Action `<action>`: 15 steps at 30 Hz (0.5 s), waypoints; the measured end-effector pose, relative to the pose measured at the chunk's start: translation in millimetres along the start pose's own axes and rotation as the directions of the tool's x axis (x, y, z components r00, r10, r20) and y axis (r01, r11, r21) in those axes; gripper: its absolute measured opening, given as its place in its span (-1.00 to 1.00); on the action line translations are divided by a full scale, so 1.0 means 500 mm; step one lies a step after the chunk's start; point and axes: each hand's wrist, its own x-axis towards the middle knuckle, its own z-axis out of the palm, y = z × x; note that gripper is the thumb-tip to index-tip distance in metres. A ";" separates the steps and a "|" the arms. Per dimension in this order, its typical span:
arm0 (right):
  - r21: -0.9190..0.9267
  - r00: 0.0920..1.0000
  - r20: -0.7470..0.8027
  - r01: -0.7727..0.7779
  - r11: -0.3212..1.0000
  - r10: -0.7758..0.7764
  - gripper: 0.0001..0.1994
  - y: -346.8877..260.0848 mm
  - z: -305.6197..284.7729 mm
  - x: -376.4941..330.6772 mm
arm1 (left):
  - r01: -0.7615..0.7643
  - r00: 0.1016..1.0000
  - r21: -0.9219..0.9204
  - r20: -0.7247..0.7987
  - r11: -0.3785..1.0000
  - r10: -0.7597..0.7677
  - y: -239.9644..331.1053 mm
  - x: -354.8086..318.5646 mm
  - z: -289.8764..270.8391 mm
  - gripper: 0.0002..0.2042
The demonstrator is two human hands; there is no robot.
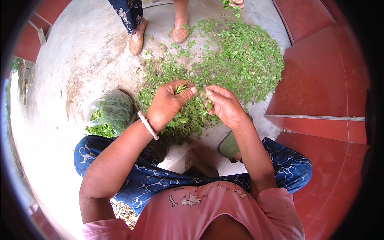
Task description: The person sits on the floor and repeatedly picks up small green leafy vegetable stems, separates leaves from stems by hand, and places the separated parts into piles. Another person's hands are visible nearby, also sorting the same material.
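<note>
My left hand (168, 103), with a pale band on the wrist, is curled round a few green stems (181, 88) that poke out between thumb and fingers. Close beside it on the right, my right hand (226, 105) pinches a leafy green sprig (207, 105) between thumb and fingertips. The two hands almost meet above a spread of picked greens (248, 60) on the concrete ground. Part of that pile is hidden beneath my hands.
A clear plastic bag (116, 106) of leafy greens stands by my left knee. Across from me are another person's feet in tan shoes (180, 34), and that person's hand (237, 3) shows at the top. Red panels (320, 76) line the right side.
</note>
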 end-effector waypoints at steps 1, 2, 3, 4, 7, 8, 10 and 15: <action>-0.030 1.000 0.002 -0.015 0.999 0.015 -0.83 -0.003 0.002 -0.002 | -0.020 1.000 0.072 0.018 0.997 0.019 0.001 -0.001 -0.001 -0.72; -0.067 1.000 -0.015 -0.017 0.998 0.016 -0.82 -0.005 0.007 -0.003 | -0.038 0.999 0.142 0.039 0.989 0.033 0.000 -0.001 0.000 -0.72; -0.104 0.999 -0.032 -0.019 0.994 0.016 -0.82 -0.008 0.014 -0.004 | -0.058 0.997 0.211 0.063 0.976 0.046 -0.003 0.000 0.002 -0.72; -0.141 0.999 -0.049 -0.022 0.990 0.015 -0.81 -0.008 0.018 -0.004 | -0.161 0.986 0.304 0.082 0.939 0.142 -0.010 0.002 0.002 -0.72; -0.175 1.000 -0.018 -0.020 0.984 0.017 -0.81 -0.011 0.017 -0.004 | -0.299 0.949 0.497 0.067 0.814 0.308 -0.024 0.003 0.001 -0.75; -0.191 1.000 -0.011 -0.017 0.981 0.016 -0.81 -0.011 0.015 -0.004 | -0.326 0.939 0.524 0.087 0.787 0.331 -0.024 0.003 0.001 -0.77; -0.223 1.000 0.005 -0.011 0.975 0.012 -0.83 -0.012 0.011 -0.004 | -0.379 0.918 0.573 0.130 0.727 0.376 -0.021 0.002 0.002 -0.81; -0.315 0.995 0.102 0.023 0.949 0.010 -0.86 -0.009 0.002 0.001 | -0.307 0.945 0.702 0.144 0.642 0.294 -0.007 -0.013 0.007 -0.80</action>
